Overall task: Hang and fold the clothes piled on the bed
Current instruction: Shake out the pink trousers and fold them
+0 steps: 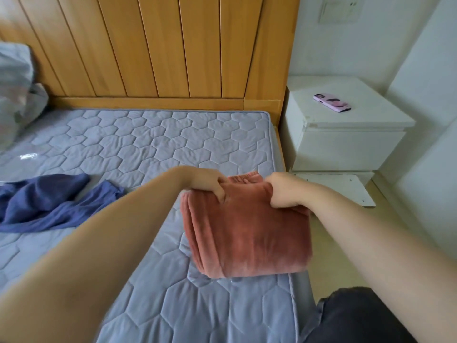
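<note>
A folded rust-pink garment (pixel 249 236) hangs as a thick bundle above the right edge of the bed. My left hand (pixel 212 185) grips its top left corner, fingers curled over the fold. Its top right corner is gripped by my right hand (pixel 284 191). A crumpled dark blue garment (pixel 49 201) lies flat on the mattress (pixel 148 139) to the left, apart from both hands.
A wooden headboard (pixel 160 45) stands behind the bed. A bundle of pale bedding (pixel 17 92) sits at the far left. To the right is a white nightstand (pixel 346 134) with a pink phone (pixel 331 102) on top; its lower drawer sticks out over the floor.
</note>
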Tool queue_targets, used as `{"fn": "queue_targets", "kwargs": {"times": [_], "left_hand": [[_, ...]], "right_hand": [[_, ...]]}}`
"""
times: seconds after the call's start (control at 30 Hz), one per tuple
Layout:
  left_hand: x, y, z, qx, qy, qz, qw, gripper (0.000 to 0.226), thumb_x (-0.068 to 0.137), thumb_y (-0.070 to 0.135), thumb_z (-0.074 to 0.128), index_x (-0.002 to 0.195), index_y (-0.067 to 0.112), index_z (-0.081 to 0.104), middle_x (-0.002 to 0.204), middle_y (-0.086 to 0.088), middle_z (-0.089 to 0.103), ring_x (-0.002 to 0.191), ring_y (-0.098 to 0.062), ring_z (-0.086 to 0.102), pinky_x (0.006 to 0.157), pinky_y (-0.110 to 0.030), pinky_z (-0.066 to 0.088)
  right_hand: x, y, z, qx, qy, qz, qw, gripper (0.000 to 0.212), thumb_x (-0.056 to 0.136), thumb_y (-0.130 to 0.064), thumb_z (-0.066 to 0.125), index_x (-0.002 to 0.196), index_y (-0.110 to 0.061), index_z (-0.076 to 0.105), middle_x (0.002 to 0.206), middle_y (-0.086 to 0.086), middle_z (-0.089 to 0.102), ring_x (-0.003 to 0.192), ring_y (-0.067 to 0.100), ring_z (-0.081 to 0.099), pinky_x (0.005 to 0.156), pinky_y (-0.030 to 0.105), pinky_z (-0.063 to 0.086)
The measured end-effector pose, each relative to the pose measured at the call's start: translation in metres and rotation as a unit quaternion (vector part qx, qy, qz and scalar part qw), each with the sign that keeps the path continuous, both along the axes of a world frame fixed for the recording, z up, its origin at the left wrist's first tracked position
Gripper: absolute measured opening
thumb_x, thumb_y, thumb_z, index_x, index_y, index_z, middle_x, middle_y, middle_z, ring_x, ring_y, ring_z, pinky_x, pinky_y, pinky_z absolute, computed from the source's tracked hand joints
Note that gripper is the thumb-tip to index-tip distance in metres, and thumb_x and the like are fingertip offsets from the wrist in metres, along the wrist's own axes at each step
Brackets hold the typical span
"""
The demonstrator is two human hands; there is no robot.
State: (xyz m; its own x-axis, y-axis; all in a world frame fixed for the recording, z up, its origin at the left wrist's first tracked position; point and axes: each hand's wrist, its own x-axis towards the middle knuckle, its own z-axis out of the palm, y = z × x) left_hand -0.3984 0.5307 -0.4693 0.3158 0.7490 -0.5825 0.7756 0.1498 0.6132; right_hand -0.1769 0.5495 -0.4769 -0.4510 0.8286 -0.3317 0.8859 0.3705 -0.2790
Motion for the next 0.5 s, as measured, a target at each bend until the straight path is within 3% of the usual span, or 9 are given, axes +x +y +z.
{"fn": "queue_targets", "kwargs": {"times": [0.1, 0.13, 0.2, 0.33, 0.4, 0.5], "left_hand": [[-0.006, 0.027, -0.002, 0.182, 0.059, 0.117, 0.975, 0.045, 0.077, 0.007, 0.063, 0.121, 0.019, 0.06, 0.104, 0.002, 0.065, 0.089, -0.016, 0.062, 0.07, -0.023, 0.048], [-0.003, 0.029, -0.008, 0.246, 0.083, 0.16, 0.952, 0.047, 0.08, 0.002, 0.057, 0.124, 0.018, 0.057, 0.111, 0.0, 0.064, 0.099, -0.019, 0.061, 0.076, -0.026, 0.049], [0.009, 0.025, -0.026, 0.324, 0.141, 0.187, 0.917, 0.051, 0.083, 0.003, 0.051, 0.131, 0.019, 0.052, 0.126, -0.002, 0.058, 0.115, -0.023, 0.055, 0.091, -0.033, 0.047], [0.032, 0.0, -0.088, 0.347, 0.255, 0.06, 0.9, 0.045, 0.097, 0.027, 0.036, 0.141, 0.023, 0.04, 0.147, -0.002, 0.04, 0.134, -0.023, 0.035, 0.108, -0.042, 0.03], [0.034, -0.004, -0.116, 0.325, 0.255, 0.041, 0.91, 0.051, 0.101, 0.036, 0.026, 0.151, 0.026, 0.02, 0.159, 0.002, 0.016, 0.146, -0.019, 0.01, 0.116, -0.049, 0.014], [0.037, 0.007, -0.141, 0.309, 0.245, 0.057, 0.917, 0.055, 0.101, 0.04, 0.022, 0.152, 0.031, 0.005, 0.161, 0.004, 0.003, 0.148, -0.017, -0.002, 0.118, -0.05, 0.003]], "right_hand": [[-0.006, 0.021, -0.011, 0.182, 0.038, -0.034, 0.982, 0.031, 0.082, -0.018, 0.055, 0.114, -0.019, 0.057, 0.115, 0.006, 0.062, 0.104, 0.03, 0.058, 0.082, 0.036, 0.049], [-0.008, 0.023, -0.017, 0.232, 0.058, -0.058, 0.969, 0.037, 0.084, -0.017, 0.054, 0.121, -0.014, 0.056, 0.119, 0.008, 0.06, 0.107, 0.032, 0.056, 0.084, 0.038, 0.047], [-0.011, 0.02, -0.035, 0.29, 0.103, -0.091, 0.947, 0.033, 0.084, -0.013, 0.053, 0.117, -0.007, 0.058, 0.114, 0.012, 0.06, 0.103, 0.033, 0.055, 0.085, 0.04, 0.046], [-0.016, 0.004, -0.088, 0.345, 0.124, -0.055, 0.929, 0.032, 0.079, -0.011, 0.047, 0.102, -0.002, 0.066, 0.103, 0.015, 0.066, 0.096, 0.035, 0.063, 0.084, 0.043, 0.052], [-0.016, 0.0, -0.111, 0.323, 0.078, -0.043, 0.942, 0.044, 0.082, -0.022, 0.036, 0.104, -0.004, 0.069, 0.108, 0.014, 0.069, 0.104, 0.032, 0.064, 0.088, 0.05, 0.052], [-0.015, 0.008, -0.132, 0.275, 0.006, -0.058, 0.96, 0.052, 0.088, -0.032, 0.028, 0.114, -0.01, 0.068, 0.118, 0.01, 0.067, 0.114, 0.028, 0.061, 0.093, 0.053, 0.046]]}}
